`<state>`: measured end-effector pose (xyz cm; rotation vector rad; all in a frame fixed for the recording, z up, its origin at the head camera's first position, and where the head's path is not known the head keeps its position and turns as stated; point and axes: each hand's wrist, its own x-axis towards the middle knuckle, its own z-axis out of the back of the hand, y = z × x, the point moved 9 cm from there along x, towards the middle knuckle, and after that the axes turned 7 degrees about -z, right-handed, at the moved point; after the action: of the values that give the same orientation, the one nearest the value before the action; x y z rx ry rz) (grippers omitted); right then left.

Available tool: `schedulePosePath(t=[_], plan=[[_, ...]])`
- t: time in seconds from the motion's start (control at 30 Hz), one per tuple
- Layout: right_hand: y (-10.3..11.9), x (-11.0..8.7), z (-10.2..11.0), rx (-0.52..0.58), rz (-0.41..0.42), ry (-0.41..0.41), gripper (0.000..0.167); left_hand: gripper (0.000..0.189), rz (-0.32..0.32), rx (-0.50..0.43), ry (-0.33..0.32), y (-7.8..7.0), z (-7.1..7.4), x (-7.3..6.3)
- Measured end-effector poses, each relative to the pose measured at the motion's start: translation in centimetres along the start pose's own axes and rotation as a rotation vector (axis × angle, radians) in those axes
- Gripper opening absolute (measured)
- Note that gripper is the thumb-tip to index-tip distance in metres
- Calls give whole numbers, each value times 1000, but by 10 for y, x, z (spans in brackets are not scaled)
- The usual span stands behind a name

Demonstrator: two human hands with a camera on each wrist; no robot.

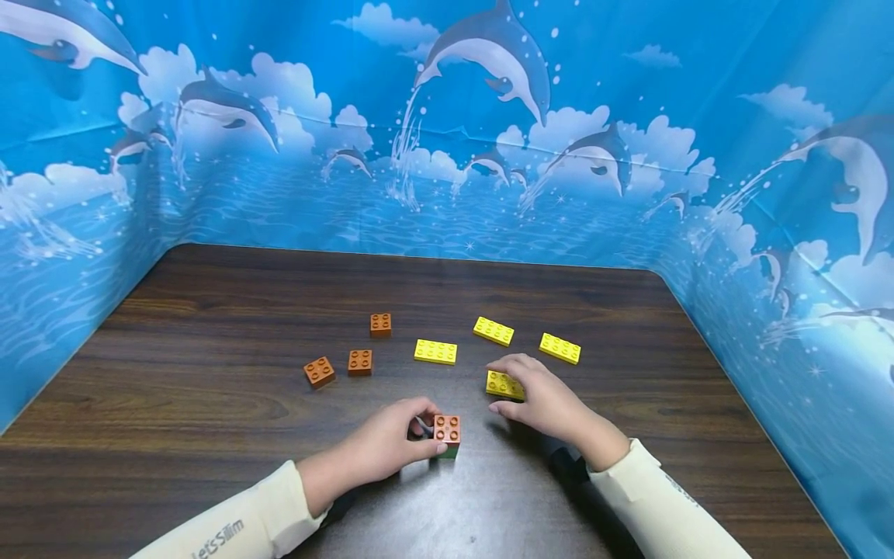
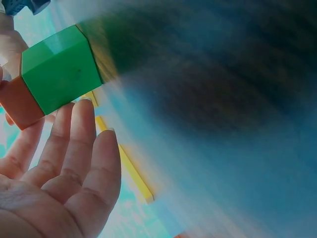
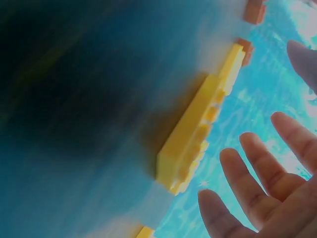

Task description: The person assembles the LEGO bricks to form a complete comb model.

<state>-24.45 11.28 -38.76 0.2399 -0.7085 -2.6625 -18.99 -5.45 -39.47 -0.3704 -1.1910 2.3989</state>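
Observation:
My left hand (image 1: 391, 440) holds a small stack between thumb and fingers: an orange-brown brick (image 1: 447, 424) with four studs on top of a green block (image 2: 62, 69). The stack stands upright on the table, close to the front. In the left wrist view the remaining fingers stretch out beside it. Over a yellow eight-stud brick (image 1: 504, 385) hovers my right hand (image 1: 548, 400), thumb and fingers spread to either side and partly hiding it. The right wrist view shows a gap between those fingers and the yellow brick (image 3: 190, 134).
Three yellow bricks (image 1: 436, 352) (image 1: 493, 331) (image 1: 559, 348) lie farther back. To the left are three orange-brown bricks (image 1: 380, 324) (image 1: 360, 362) (image 1: 320, 373). A blue dolphin-print curtain (image 1: 419, 210) borders the dark wooden table (image 1: 230, 334) at the back and sides.

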Motion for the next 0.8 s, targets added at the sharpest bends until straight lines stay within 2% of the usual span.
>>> schedulePosePath(t=[0.27,0.6,0.8], plan=[[-12,7,0,-63,-29,-5,55,26,15,4,-2,0,0,-1],[-27,11,-1,-155,-139,37,56,27,22,-9,10,0,0,-1],[-30,13,-1,-192,-148,35,52,27,24,-14,16,0,0,-1]])
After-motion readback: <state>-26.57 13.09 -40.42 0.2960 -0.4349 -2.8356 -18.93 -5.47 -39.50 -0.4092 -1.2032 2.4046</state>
